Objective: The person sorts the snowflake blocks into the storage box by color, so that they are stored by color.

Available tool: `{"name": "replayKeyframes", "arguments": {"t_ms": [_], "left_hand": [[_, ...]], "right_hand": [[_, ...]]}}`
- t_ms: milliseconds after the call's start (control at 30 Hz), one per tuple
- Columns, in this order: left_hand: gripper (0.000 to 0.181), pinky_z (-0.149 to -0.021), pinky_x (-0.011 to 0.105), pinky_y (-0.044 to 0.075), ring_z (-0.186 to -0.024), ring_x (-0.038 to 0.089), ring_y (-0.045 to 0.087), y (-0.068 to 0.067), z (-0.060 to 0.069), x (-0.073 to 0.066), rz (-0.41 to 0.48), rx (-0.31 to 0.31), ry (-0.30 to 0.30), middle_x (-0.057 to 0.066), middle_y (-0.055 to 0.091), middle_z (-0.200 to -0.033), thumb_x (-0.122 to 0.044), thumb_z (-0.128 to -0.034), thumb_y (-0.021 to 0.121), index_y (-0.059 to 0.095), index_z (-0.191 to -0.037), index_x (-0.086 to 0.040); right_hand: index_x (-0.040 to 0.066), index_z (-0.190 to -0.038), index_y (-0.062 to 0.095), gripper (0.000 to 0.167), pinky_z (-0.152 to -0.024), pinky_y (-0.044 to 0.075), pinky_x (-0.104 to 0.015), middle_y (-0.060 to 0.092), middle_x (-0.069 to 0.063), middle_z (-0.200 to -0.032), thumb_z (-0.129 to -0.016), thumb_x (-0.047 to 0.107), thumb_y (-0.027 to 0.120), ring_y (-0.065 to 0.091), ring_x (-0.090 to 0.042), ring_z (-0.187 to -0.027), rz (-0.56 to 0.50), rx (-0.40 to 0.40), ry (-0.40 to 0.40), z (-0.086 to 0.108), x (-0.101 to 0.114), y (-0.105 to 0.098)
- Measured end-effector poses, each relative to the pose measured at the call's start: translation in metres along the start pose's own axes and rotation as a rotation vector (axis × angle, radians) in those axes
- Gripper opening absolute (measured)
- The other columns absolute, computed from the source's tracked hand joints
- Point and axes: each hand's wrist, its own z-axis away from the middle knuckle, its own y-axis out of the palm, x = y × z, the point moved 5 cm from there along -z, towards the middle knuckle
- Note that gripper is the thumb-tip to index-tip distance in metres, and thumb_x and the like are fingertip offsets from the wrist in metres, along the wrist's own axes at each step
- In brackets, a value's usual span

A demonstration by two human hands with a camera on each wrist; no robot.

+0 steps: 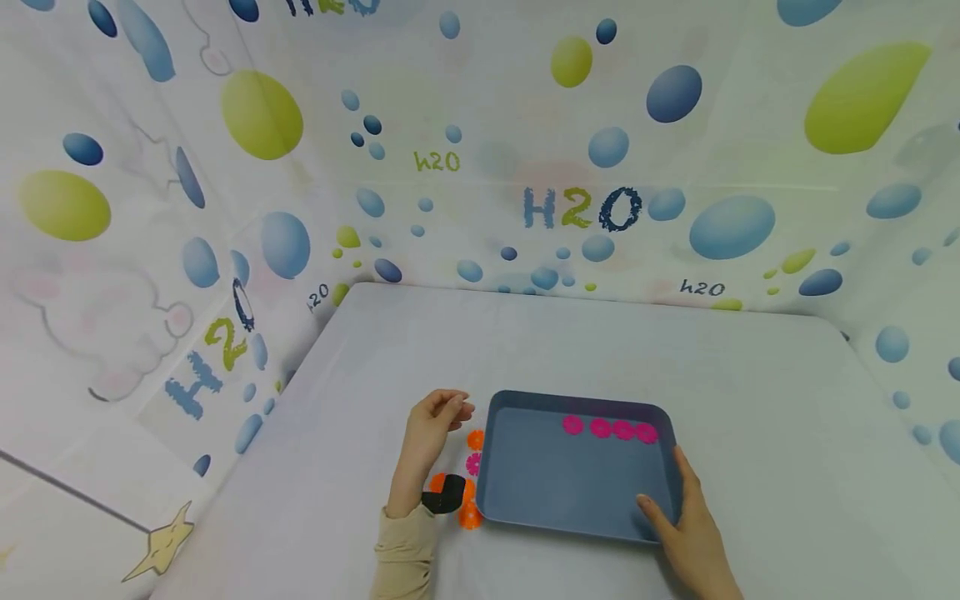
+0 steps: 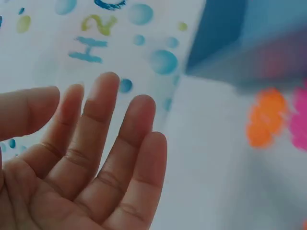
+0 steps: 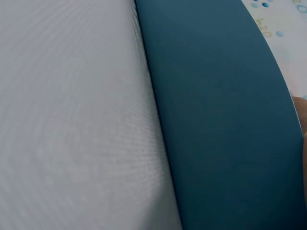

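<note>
Blue-grey tray (image 1: 555, 483) on white table (image 1: 405, 350); probably light, stiff, smooth, best held by the rim. Right hand (image 1: 692, 529) gripping right wall, thumb inside, fingers outside. Left hand (image 1: 435, 421) empty, fingers loosely bent, slightly apart. Four pink discs (image 1: 601, 427) inside along far wall, likely to slide if tilted. Orange discs (image 1: 470, 517) plus single pink disc (image 1: 473, 464) just outside left wall, partly behind black wrist gear (image 1: 450, 495), in the way there.

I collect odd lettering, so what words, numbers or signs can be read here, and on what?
"H2O", large, on the backdrop.
"h2o", green, above it, leftward.
"h2o", dark, below it, rightward.
"H2O", large, slanted, on the backdrop's left side.
"h2o", small, slanted, also there.
Top-edge lettering: cut off, not fully readable.
Tray, discs: no legible text.
</note>
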Motion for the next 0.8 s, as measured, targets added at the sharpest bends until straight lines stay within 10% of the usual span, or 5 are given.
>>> {"name": "replayKeyframes", "arguments": {"t_ms": [267,567,800], "left_hand": [[0.022,-0.085,0.040,0.055,-0.094,0.025,0.066,0.004,0.023,0.043,-0.295,0.110,-0.004,0.013,0.070,-0.104,-0.001,-0.0903,0.059,0.066,-0.111,-0.002],[0.049,-0.088,0.043,0.054,-0.099,0.029,0.066,0.019,0.027,0.043,-0.421,0.214,0.156,0.011,0.072,-0.109,0.012,-0.0733,0.060,0.063,-0.120,-0.002],[0.047,-0.079,0.034,0.055,-0.088,0.023,0.065,0.019,0.028,0.041,-0.453,0.217,0.141,0.011,0.072,-0.100,0.015,-0.0700,0.060,0.065,-0.114,0.000]], "right_hand": [[0.014,-0.156,-0.007,0.093,-0.104,0.023,-0.074,0.007,-0.031,-0.158,-0.095,0.039,0.059,0.017,-0.059,-0.138,0.008,-0.003,0.001,-0.001,0.000,-0.001],[0.012,-0.156,-0.007,0.093,-0.102,0.023,-0.076,0.006,-0.031,-0.158,-0.096,0.037,0.059,0.016,-0.060,-0.138,0.003,-0.001,-0.009,0.000,0.000,0.000],[0.012,-0.156,-0.007,0.093,-0.102,0.024,-0.076,0.007,-0.032,-0.158,-0.096,0.037,0.059,0.017,-0.061,-0.137,0.006,-0.007,-0.009,0.001,0.001,0.002]]}}
